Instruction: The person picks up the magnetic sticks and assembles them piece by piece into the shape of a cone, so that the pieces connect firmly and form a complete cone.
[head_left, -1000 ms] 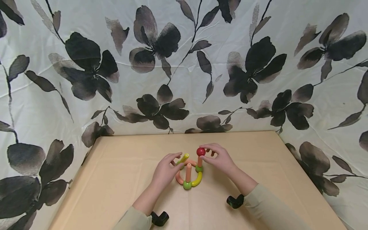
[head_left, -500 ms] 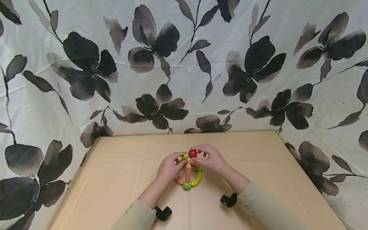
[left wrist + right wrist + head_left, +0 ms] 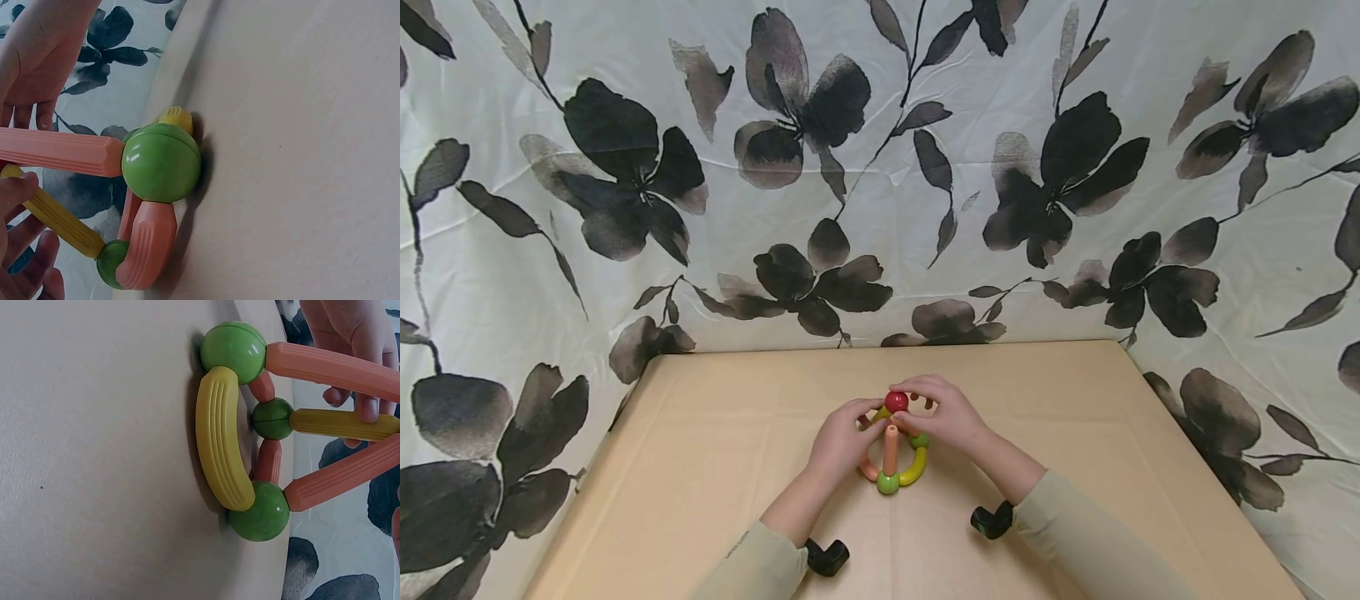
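Note:
A ring-shaped frame of green balls (image 3: 887, 483), a curved yellow piece (image 3: 224, 440) and curved pink pieces (image 3: 149, 244) rests on the table. A straight yellow rod (image 3: 59, 215) and two pink rods (image 3: 340, 476) rise from its balls. My left hand (image 3: 840, 439) pinches the yellow rod near its upper end. At the top, my right hand (image 3: 946, 411) grips a red ball (image 3: 897, 402) between thumb and fingers. The ball sits on the leaning right pink rod, against or very near the yellow rod's tip; their contact is hidden. The front pink rod (image 3: 891, 450) stands upright.
The tan table (image 3: 722, 433) reaches back to a white cloth (image 3: 910, 217) with dark flower prints. Black wrist cameras (image 3: 827, 557) hang by both sleeves, close above the table.
My right hand has moved left with the red ball, tilting its pink rod toward the yellow rod. The left hand has shifted slightly right and closed its fingers around the yellow rod.

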A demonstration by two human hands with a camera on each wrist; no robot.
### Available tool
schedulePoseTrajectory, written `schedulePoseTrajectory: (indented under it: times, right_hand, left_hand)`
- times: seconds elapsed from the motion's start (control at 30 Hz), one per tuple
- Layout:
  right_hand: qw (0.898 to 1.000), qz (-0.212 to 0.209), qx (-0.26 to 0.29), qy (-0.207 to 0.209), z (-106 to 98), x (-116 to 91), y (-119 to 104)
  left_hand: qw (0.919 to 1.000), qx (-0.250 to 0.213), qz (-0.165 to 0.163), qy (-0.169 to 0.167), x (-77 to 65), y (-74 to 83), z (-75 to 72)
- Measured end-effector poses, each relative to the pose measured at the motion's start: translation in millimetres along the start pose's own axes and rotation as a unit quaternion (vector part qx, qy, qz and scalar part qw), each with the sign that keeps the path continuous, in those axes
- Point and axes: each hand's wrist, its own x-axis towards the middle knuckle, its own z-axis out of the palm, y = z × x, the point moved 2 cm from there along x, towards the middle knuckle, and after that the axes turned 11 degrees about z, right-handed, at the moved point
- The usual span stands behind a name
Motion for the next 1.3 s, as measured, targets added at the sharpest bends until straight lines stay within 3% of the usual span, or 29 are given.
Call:
schedulePoseTrajectory:
  times: [0.3, 0.5, 0.73, 1.3]
  right_hand:
    - [1.0, 0.004, 0.008, -0.001, 0, -1, -2]
    - [1.0, -0.011, 0.004, 0.005, -2, -2, -2]
    - [1.0, -0.017, 0.009, -0.004, -3, -4, -2]
    - [0.999, -0.039, 0.019, -0.008, 4, -14, -5]
  left_hand:
    - [0.9972, -0.062, -0.03, 0.03, -19.8, 1.7, -4.5]
    - [0.9949, -0.095, -0.035, 0.0, -31.7, 8.9, 2.6]
    - [0.9976, -0.063, -0.017, -0.024, -29.7, 11.2, 14.9]
    - [0.9973, -0.067, -0.029, -0.009, -31.5, 6.6, 16.7]
